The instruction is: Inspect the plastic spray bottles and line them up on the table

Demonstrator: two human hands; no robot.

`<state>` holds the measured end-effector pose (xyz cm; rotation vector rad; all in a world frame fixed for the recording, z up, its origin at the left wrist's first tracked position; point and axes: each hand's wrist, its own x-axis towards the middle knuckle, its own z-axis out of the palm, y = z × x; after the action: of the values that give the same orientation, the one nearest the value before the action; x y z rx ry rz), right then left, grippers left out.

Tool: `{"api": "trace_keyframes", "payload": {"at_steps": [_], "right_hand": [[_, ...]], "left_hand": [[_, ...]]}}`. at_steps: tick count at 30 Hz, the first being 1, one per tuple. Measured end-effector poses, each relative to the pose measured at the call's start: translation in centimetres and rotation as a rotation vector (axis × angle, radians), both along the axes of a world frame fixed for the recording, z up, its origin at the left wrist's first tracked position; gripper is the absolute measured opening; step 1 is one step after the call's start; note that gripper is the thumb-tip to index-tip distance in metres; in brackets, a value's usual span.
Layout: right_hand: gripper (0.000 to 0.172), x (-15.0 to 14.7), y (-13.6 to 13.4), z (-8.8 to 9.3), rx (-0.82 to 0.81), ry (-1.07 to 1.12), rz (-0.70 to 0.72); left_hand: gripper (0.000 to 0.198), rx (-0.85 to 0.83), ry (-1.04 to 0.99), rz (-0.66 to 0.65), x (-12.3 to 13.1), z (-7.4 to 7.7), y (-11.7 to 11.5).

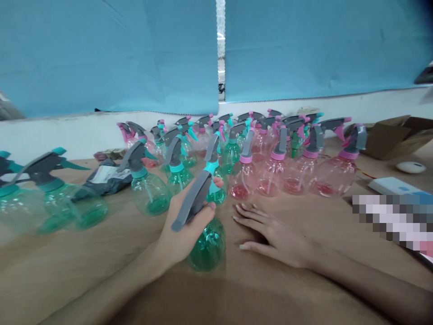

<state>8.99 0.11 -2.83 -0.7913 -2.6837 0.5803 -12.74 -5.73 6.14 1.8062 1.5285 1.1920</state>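
The translucent green plastic spray bottle (207, 246) in the left hand (182, 228) is glossy and smooth, its grey trigger head (191, 201) matt plastic. The brown table (84, 253) is matt, like paper or board. At one o'clock, the clear pink plastic bottles (304, 174) shine. The blue backdrop sheet (118, 49) at twelve looks matt. At ten o'clock a grey plastic bag (108, 178) gleams; at two, the brown cardboard box (392, 137) is dull.

Small assembly workshop, dozens of identical spray bottles (277, 167) massed on brown worktable (304, 289), cardboard box (392, 135)
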Motion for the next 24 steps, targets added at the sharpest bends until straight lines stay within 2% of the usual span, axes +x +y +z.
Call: {"api": "trace_keyframes", "payload": {"at_steps": [8, 15, 24], "right_hand": [[0.066, 0.04, 0.15, -0.41, -0.001, 0.023, 0.004], [0.066, 0.07, 0.17, -0.39, -0.005, 0.009, 0.009], [0.066, 0.03, 0.05, -0.17, -0.002, -0.003, 0.002]], "left_hand": [[0.03, 0.045, 0.027, 0.045, 0.05, 0.02, -0.16], [0.035, 0.006, 0.018, 0.018, -0.25, -0.4, -0.11], [0.017, 0.022, 0.027, 0.004, -0.24, 0.08, -0.21]]}}
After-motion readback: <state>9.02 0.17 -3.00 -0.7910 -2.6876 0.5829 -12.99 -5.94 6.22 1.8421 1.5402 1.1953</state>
